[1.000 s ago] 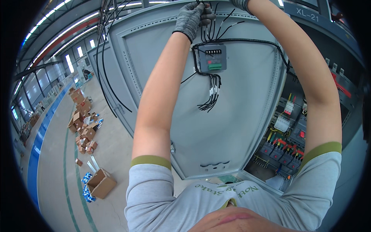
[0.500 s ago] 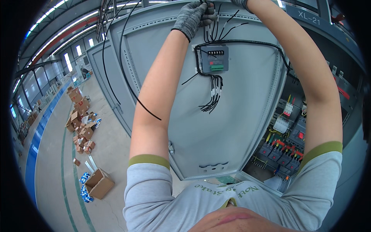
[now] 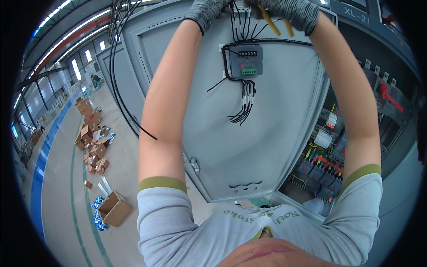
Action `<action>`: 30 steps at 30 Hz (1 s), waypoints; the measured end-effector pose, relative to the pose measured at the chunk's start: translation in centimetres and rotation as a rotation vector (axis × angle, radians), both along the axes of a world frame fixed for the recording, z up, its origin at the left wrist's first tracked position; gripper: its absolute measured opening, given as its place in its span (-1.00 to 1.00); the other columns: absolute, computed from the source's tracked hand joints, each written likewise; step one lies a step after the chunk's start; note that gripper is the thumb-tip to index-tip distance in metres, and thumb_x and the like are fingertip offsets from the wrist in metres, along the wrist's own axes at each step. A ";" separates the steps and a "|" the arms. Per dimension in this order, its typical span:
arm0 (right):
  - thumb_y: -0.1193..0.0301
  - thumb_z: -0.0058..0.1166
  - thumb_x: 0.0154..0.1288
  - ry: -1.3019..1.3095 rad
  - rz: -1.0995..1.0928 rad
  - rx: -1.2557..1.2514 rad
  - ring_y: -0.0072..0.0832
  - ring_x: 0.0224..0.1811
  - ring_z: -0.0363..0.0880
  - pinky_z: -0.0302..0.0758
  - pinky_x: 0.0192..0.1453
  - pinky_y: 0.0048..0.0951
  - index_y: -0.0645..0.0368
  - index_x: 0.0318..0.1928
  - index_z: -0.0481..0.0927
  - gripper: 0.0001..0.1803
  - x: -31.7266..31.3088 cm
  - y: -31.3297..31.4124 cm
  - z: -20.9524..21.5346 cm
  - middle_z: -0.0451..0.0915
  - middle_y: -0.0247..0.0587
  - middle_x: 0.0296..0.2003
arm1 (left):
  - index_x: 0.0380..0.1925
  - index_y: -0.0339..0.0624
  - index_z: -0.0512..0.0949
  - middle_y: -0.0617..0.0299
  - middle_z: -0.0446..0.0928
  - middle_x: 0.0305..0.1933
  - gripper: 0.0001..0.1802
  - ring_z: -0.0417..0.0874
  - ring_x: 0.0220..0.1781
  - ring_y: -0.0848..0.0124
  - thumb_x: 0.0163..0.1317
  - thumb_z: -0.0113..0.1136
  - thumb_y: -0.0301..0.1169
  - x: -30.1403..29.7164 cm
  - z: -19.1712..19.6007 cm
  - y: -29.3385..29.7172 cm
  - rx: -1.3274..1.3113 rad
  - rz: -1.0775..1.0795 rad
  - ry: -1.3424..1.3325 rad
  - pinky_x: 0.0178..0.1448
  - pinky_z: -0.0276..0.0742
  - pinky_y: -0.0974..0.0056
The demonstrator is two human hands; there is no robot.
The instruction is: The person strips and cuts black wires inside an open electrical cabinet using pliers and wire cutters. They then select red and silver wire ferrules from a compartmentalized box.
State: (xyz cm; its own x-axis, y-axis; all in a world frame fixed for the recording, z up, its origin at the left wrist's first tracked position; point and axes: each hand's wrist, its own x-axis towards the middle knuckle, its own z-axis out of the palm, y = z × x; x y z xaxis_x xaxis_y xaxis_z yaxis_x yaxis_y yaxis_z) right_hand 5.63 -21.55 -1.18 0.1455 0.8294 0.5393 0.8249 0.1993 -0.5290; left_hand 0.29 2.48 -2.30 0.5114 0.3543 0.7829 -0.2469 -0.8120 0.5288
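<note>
Both my hands, in grey knit gloves, are raised at the top edge of the grey cabinet door (image 3: pixel 213 147). My left hand (image 3: pixel 211 12) is closed on a thin black wire (image 3: pixel 231 6), its fingertips partly cut off by the picture's edge. My right hand (image 3: pixel 293 14) grips a hand tool with yellow handles (image 3: pixel 270 21), pliers or cutters; the jaws are hidden. Several black wire ends (image 3: pixel 243 29) fan out just below my hands. They branch from a wrapped black harness (image 3: pixel 280 41), which runs around a grey meter module (image 3: pixel 247 61) with a green terminal block.
A lower bunch of labelled wires (image 3: pixel 244 104) hangs below the module. Long loose black cables (image 3: pixel 116 84) dangle by my left arm. Right of the door, the open cabinet holds breakers (image 3: pixel 318 173) and a red handle (image 3: pixel 390 96). Cardboard boxes (image 3: pixel 114 209) lie on the floor at left.
The yellow-handled tool has come into view in my right hand, which has moved lower. My left hand has shifted left and up, and the loose cables have swung left.
</note>
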 end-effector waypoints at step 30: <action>0.15 0.01 0.27 -0.308 -0.549 0.459 0.05 -0.16 0.63 0.54 -0.12 -0.11 0.17 -0.26 0.70 -0.64 8.6 12.8 -1.8 0.65 0.17 -0.31 | -0.19 -0.29 0.62 0.24 0.66 -0.36 -0.79 0.66 -0.40 0.46 0.25 0.27 -0.40 -0.6 5.5 -1.9 0.147 -0.088 0.150 -0.32 0.60 0.35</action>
